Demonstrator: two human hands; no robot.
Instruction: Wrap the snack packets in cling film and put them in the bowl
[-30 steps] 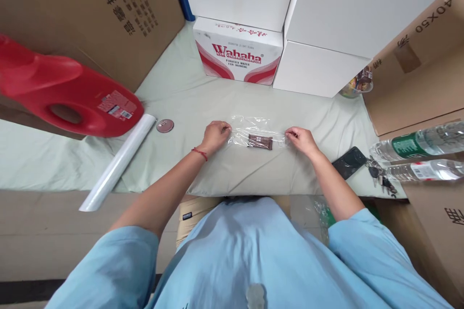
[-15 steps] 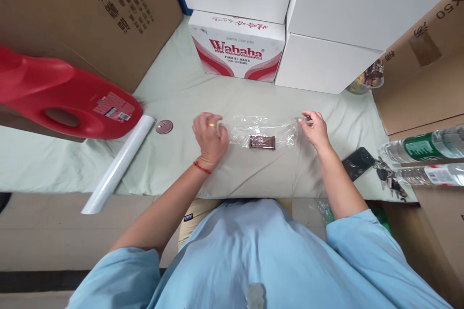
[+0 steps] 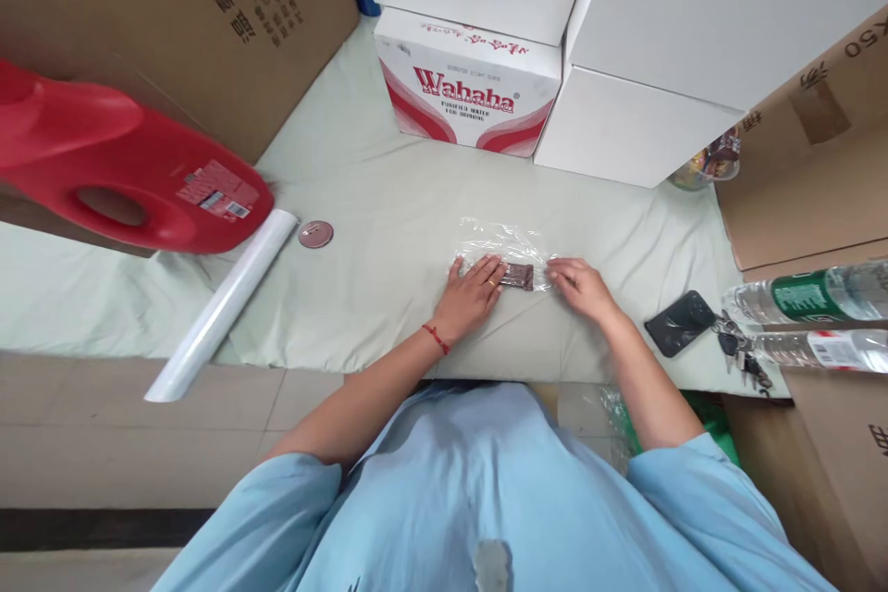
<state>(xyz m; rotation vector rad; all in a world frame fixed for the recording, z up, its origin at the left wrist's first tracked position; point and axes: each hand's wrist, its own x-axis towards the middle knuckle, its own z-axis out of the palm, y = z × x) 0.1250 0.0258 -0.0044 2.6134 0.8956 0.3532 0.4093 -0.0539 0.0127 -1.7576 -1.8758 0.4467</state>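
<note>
A small brown wrapped snack bar (image 3: 518,276) lies on a crumpled sheet of clear plastic film (image 3: 500,234) on the cloth-covered table. My left hand (image 3: 470,298) is spread flat, pressing on the film and covering the bar's left end. At the film's right edge, the fingers of my right hand (image 3: 579,285) are bent together and pinch the plastic. The bar's right half shows between the two hands.
On the left are a round pinkish tin (image 3: 315,234), a roll of film (image 3: 226,305) and a red jug (image 3: 131,171). A Wahaha carton (image 3: 472,88) stands behind. To the right are a phone (image 3: 680,324), keys (image 3: 744,353) and water bottles (image 3: 805,296).
My left hand has moved right and flattened onto the film and the bar's left end. My right hand has moved slightly left and down to the film's edge. The film is more gathered.
</note>
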